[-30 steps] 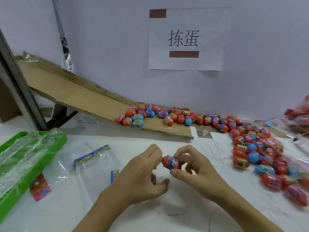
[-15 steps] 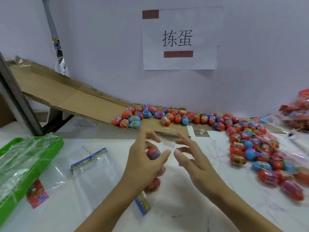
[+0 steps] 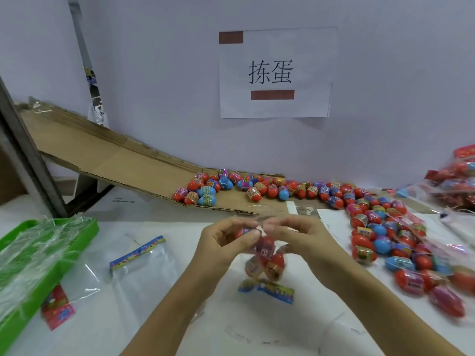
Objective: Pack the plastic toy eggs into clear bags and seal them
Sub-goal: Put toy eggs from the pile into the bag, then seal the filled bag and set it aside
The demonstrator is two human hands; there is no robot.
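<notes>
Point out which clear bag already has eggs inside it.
The clear bag held up between the left hand and right hand, its printed header hanging down. The flat bag left of it lies empty on the table.

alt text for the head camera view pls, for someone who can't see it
Two hands, left hand and right hand, pinch the top of a clear bag holding toy eggs above a white table. Loose eggs lie to the right, an empty bag to the left.
</notes>
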